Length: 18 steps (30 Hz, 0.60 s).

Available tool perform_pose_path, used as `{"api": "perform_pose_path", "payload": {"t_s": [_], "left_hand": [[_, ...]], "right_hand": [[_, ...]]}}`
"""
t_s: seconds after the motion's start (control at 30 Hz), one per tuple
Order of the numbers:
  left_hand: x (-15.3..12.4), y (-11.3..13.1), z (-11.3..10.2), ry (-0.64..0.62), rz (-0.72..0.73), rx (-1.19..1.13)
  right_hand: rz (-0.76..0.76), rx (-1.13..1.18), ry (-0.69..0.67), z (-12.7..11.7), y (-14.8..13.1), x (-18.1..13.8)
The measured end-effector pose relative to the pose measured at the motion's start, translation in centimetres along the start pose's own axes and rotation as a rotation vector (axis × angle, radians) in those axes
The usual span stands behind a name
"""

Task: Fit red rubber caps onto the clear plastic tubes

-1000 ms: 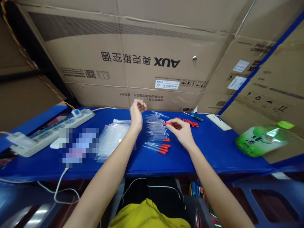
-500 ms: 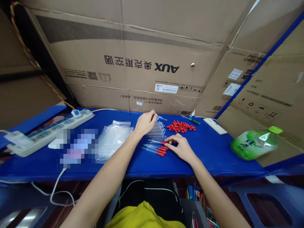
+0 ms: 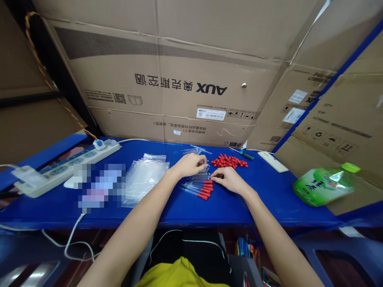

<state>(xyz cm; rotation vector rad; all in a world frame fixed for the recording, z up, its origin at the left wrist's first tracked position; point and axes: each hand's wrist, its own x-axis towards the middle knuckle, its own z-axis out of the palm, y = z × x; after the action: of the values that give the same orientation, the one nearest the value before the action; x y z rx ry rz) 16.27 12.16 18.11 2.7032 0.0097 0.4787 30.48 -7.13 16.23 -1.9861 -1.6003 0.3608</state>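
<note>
A row of thin clear tubes (image 3: 196,177) lies on the blue table (image 3: 233,207); the nearest ones carry red caps (image 3: 206,189). My left hand (image 3: 190,164) rests over the far part of the row, its fingers curled onto a tube. Just right of the capped ends is my right hand (image 3: 228,179), knuckles up. Its bent fingertips touch the row, and what they pinch is hidden. A pile of loose red caps (image 3: 229,161) lies just beyond my right hand.
Clear plastic bags (image 3: 145,175) are stacked left of the tubes, with a white power strip (image 3: 68,165) further left. A green-handled screwdriver (image 3: 245,154), a white flat device (image 3: 272,161) and a green pouch (image 3: 324,184) lie to the right. Cardboard boxes (image 3: 179,83) wall off the back.
My left hand came down from the air onto the far tubes. My right hand brought a red-capped tube down to the row and now rests by the capped ends.
</note>
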Motion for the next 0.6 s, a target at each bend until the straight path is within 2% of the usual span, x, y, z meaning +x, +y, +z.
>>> {"api": "perform_pose_path", "payload": {"t_s": [0.17, 0.27, 0.6], "left_hand": [[0.1, 0.1, 0.6, -0.155, 0.167, -0.081], [0.3, 0.2, 1.1, -0.2, 0.206, -0.081], [0.5, 0.0, 2.3, -0.14, 0.185, 0.014]], "right_hand": [[-0.024, -0.016, -0.016, 0.0, 0.1, 0.1], [-0.035, -0.002, -0.028, 0.0, 0.3, 0.1], [-0.025, 0.001, -0.01, 0.6, 1.2, 0.2]]}}
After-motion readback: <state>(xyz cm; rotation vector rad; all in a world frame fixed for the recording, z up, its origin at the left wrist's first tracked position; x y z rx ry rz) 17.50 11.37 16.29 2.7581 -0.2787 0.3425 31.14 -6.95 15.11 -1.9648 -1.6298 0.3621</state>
